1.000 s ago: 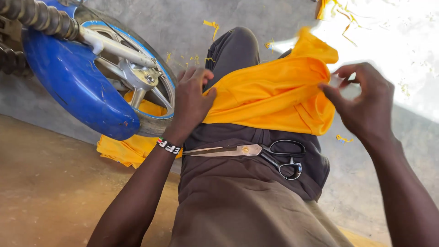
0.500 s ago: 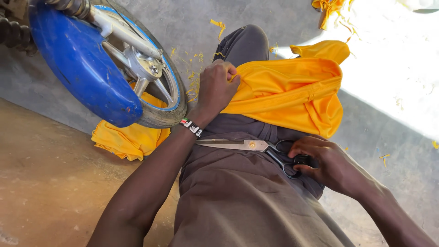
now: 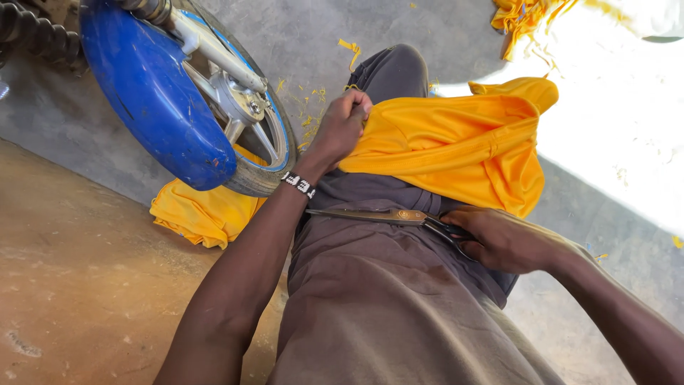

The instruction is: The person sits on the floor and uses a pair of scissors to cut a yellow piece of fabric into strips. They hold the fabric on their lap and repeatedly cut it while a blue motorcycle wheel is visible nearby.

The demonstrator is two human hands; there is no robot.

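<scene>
An orange cloth (image 3: 456,146) is draped over my knee, on grey trousers (image 3: 385,285). My left hand (image 3: 340,130) grips the cloth's left edge near the knee. Large scissors (image 3: 385,214) with closed blades lie across my thigh, pointing left. My right hand (image 3: 502,239) is closed around their black handles, just below the cloth's lower edge.
A motorcycle wheel with a blue mudguard (image 3: 160,93) stands at the upper left, resting on a second piece of orange cloth (image 3: 203,212) on the floor. Orange scraps (image 3: 524,18) lie on the concrete at the top right. A brown raised slab (image 3: 78,278) fills the lower left.
My right hand let go of the cloth's right side, came down to my thigh and closed on the scissors' handles. My left hand kept its hold on the cloth.
</scene>
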